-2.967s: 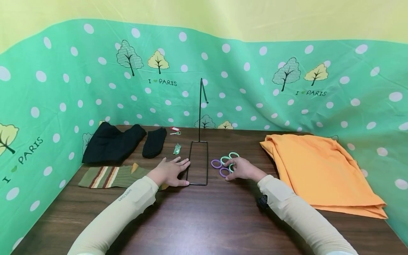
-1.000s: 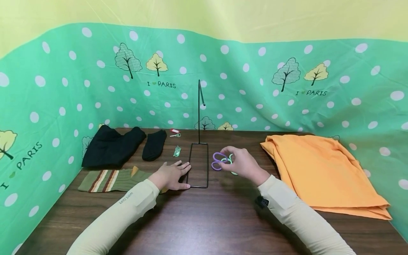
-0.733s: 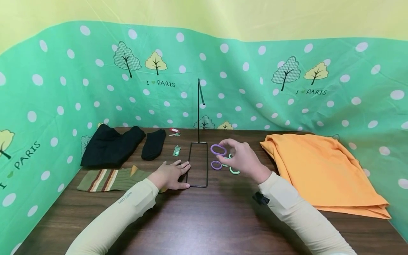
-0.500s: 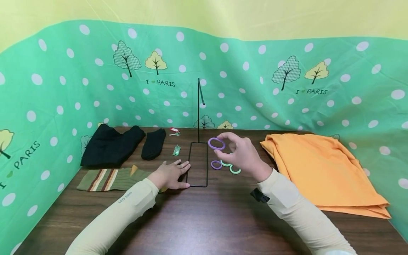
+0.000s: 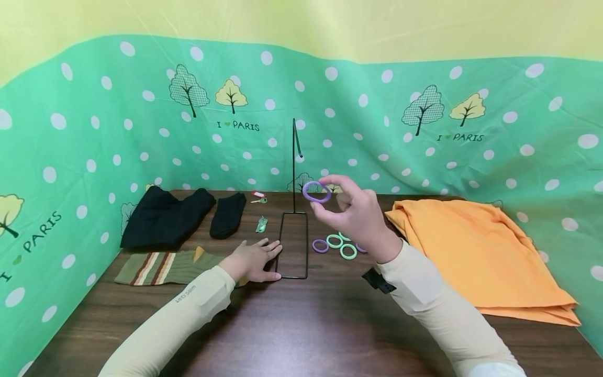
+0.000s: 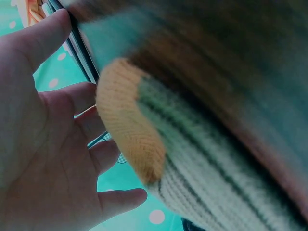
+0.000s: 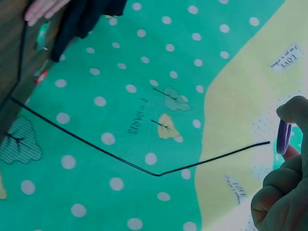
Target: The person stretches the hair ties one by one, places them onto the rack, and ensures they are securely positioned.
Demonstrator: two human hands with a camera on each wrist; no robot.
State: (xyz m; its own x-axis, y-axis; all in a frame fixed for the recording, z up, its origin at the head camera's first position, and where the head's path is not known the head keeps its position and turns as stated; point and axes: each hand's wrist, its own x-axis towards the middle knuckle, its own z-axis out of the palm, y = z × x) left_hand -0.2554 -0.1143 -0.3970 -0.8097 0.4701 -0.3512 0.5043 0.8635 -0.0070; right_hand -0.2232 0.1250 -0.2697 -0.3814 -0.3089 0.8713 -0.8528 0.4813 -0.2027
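Note:
My right hand pinches a purple ring in the air, just right of the black wire stand's pole and below its hook tip. In the right wrist view the purple ring sits edge-on between my fingertips, close to the hook's end. My left hand lies flat on the table, its fingers against the left side of the stand's rectangular base. Several purple and green rings lie on the table right of the base.
A striped sock with an orange toe lies under my left wrist. A black garment, a black sock and small tags lie at the back left. Folded orange cloth covers the right side. A green dotted curtain surrounds the table.
My right hand picked one purple ring out of the pile and raised it up and left towards the hook. The left hand stayed on the stand's base.

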